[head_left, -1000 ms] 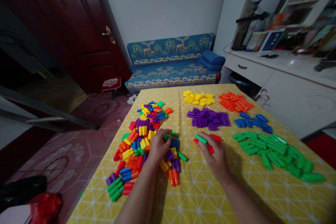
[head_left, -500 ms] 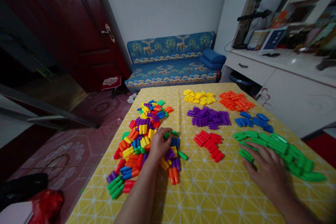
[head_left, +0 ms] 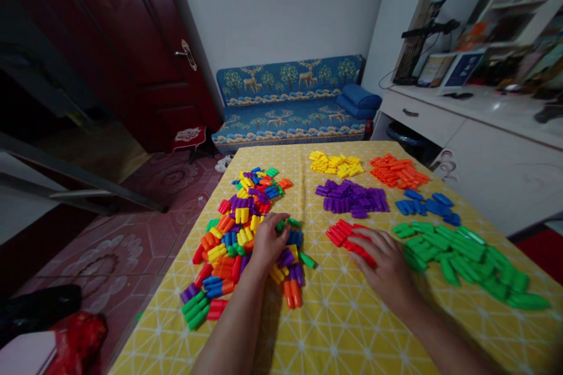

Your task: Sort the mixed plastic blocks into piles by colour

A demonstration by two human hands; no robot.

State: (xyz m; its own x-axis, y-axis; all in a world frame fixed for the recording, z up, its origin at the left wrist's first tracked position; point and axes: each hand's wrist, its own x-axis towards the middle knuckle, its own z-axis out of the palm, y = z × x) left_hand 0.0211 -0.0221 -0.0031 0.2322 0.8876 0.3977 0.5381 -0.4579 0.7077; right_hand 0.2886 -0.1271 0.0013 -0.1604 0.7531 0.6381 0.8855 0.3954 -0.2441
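My left hand (head_left: 268, 241) is curled at the right side of a mixed heap of coloured plastic building blocks (head_left: 241, 217), its thumb and fingers closed round a green plastic block (head_left: 280, 225). Another green block lies just beyond the fingertips. My right hand (head_left: 382, 258) is open, palm down, its fingers stretched over the near right part of the red block pile (head_left: 340, 232) and partly covering it; nothing shows in its grip. Right of this hand spreads the green block pile (head_left: 466, 252).
Farther back on the yellow cloth-covered table (head_left: 316, 328) lie purple (head_left: 352, 196), yellow (head_left: 336, 164), orange (head_left: 398, 171) and blue (head_left: 433, 206) block piles. Beyond the table stand a blue patterned sofa (head_left: 285, 108) and, at right, a white cabinet (head_left: 497, 152).
My right hand has moved left from the green pile to the red pile, leaving more loose green blocks there. My left hand has stayed at the mixed heap.
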